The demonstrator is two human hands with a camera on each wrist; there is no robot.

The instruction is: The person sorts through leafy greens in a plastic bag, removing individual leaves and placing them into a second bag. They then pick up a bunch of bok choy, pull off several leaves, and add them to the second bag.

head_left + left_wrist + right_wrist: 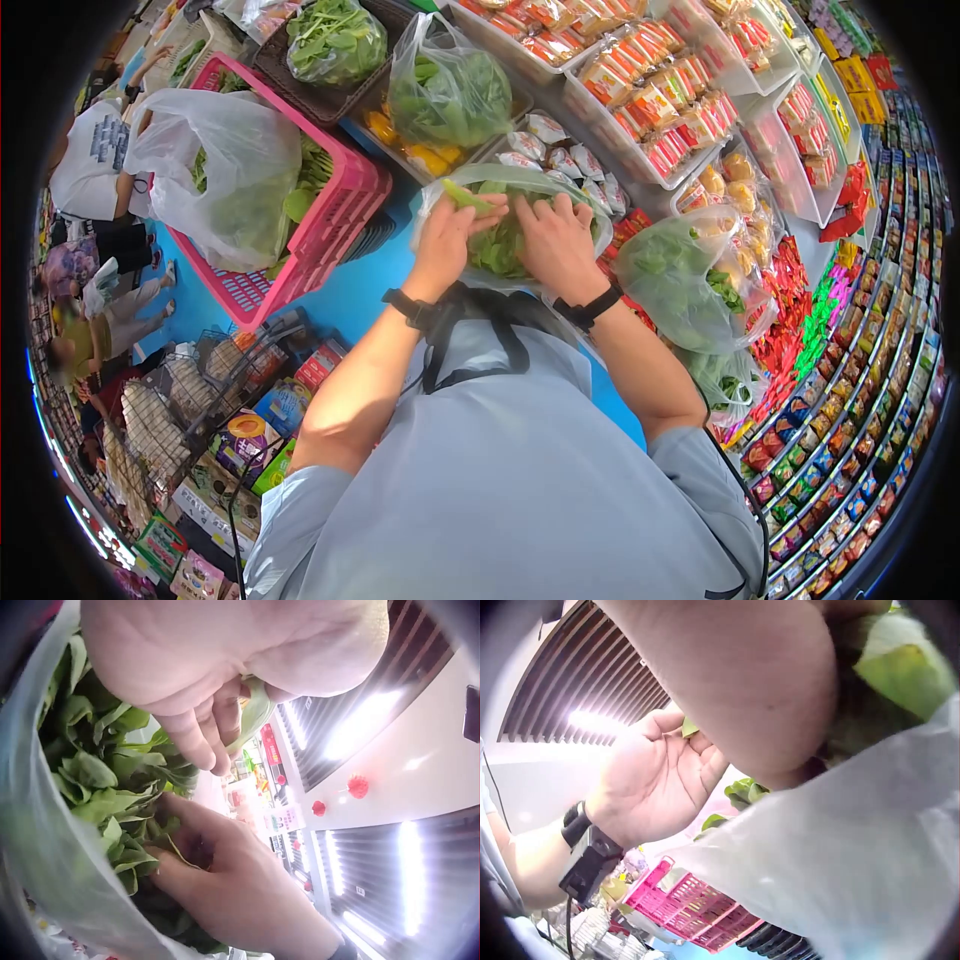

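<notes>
An open clear plastic bag (603, 232) of leafy greens (497, 250) lies in front of the person. Above its left side, the left hand (443, 243) pinches a yellow-green leaf (463, 195); that leaf (257, 712) shows between thumb and fingers in the left wrist view. The right hand (562, 247) reaches into the bag from the right. In the left wrist view, thumb and fingers of the right hand (244, 889) curl round some leaves among the greens (97, 772). The right wrist view shows the left hand (660, 780) palm up; the right fingertips are hidden there.
A pink basket (330, 235) with bagged greens stands left. Another bag of greens (450, 95) lies beyond the hands, and more bagged greens (675, 265) hang or lie at right. Trays of packaged snacks (655, 95) fill the upper right. A loaded cart (215, 400) stands lower left; people are beyond.
</notes>
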